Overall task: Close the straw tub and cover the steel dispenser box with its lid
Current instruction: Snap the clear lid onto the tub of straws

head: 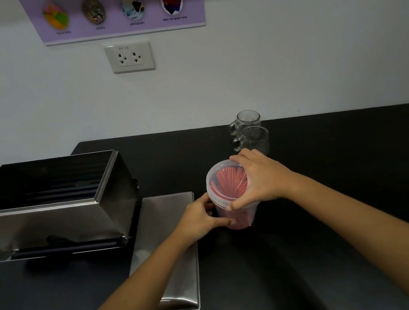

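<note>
On a black countertop (pixel 324 189) set against a pale wall, a clear round plastic tub (pixel 237 216) packed with red straws (pixel 230 181) stands upright near the middle, just right of a flat brushed-steel lid (pixel 174 266) that lies on the counter. A translucent round plastic lid (pixel 213 177) sits on top of the tub, the straws showing through it; whether it is pressed fully home all round cannot be told. The right hand (pixel 258 177) covers the right side of that lid from above, fingers spread and curled over its rim, the thumb pressing at the near edge. The left hand (pixel 202 218) wraps the tub's lower left wall, fingers closed around it with the thumb low on the front. To the left, an open rectangular stainless-steel dispenser box (pixel 53 203) stands uncovered, its dark inside visible from above, and its base meets the far end of the flat steel lid. Behind the tub, two clear glass mugs (pixel 249 134) with handles stand one before the other near the wall, the nearer one just beyond the right hand's knuckles. On the wall above hang a white double electrical socket (pixel 129 57) and a purple poster (pixel 116 8) with four small oval pictures.
</note>
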A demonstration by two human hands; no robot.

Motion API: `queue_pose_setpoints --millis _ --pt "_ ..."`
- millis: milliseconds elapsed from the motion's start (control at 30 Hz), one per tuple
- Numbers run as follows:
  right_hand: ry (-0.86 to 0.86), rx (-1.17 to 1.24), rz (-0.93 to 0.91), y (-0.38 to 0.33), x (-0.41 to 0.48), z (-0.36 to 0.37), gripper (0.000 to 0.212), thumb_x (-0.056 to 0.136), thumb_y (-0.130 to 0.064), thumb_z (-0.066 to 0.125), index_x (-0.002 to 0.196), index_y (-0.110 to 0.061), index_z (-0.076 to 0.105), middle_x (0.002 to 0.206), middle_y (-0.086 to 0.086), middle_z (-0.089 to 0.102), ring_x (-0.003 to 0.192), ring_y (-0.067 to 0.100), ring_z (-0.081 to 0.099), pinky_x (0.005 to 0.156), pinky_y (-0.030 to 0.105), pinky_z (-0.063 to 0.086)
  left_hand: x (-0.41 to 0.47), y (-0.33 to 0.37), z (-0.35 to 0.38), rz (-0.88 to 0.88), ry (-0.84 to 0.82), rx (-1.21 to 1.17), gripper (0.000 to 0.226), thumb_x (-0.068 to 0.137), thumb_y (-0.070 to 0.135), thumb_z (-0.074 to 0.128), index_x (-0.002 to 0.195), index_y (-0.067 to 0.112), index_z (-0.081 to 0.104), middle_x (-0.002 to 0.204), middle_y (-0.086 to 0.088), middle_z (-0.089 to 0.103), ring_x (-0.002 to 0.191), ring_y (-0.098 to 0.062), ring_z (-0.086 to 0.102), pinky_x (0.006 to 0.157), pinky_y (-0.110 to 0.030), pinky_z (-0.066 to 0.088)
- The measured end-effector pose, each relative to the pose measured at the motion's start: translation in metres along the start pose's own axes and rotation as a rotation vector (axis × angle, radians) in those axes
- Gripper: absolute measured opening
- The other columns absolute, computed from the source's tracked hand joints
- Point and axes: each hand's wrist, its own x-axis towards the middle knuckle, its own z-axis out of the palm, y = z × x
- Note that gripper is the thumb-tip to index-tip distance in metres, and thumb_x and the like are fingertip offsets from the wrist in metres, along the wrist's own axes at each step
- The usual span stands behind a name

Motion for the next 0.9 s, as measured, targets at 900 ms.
queue_pose_setpoints --millis 900 --pt "0.129 0.163 0.01 -0.028 -0.021 -0.013 0.092 0.07 -0.058 0.063 0.144 -0.023 0.021 0.153 0.0 0.018 0.142 0.018 0.014 0.111 0.045 0.023 -0.123 -0.047 -0.053 0.005 0.44 0.341 0.022 0.08 0.024 0.069 0.101 0.019 0.068 0.099 0.007 0.058 0.1 -0.007 0.052 0.085 -0.015 0.036"
